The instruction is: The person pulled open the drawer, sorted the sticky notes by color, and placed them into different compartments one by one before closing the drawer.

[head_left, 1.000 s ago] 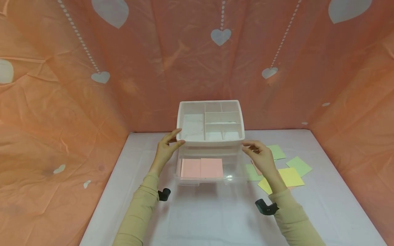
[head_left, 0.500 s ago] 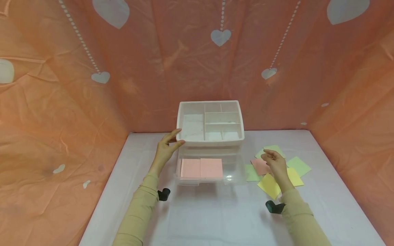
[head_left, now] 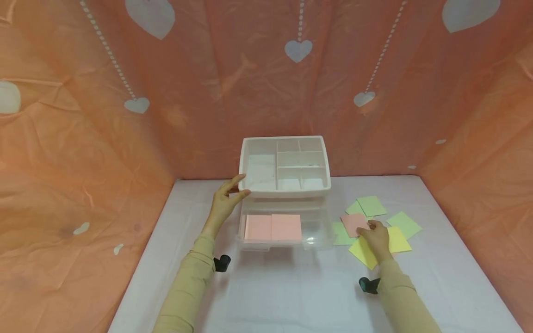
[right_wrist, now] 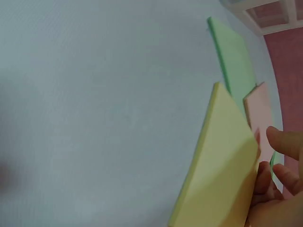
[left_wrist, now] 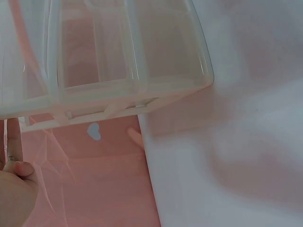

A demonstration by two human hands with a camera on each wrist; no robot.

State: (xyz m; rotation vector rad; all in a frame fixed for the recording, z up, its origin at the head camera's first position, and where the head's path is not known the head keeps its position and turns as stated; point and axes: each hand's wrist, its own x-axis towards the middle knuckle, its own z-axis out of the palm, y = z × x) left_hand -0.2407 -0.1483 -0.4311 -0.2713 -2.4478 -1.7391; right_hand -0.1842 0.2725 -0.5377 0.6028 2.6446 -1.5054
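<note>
So, L hand: holds organizer at front-L corner; light, steady hold prob. best.
Drawer: out in front, pink pads inside.
Loose pink pad: among green pads & yellow pads, just L of R hand, well apart from L hand.
R hand: fingers bent, thumb apart, no grip seen; should prob. pinch pad's R edge w/o nudging yellows.

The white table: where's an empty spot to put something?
Try the white table in front of the clear drawer, between the sleeves, or left of the left hand, toward the table's left edge. The drawer looks bare right of its pink notes. It's crowded around the right hand, where green notes and yellow notes bunch around a pink square.
</note>
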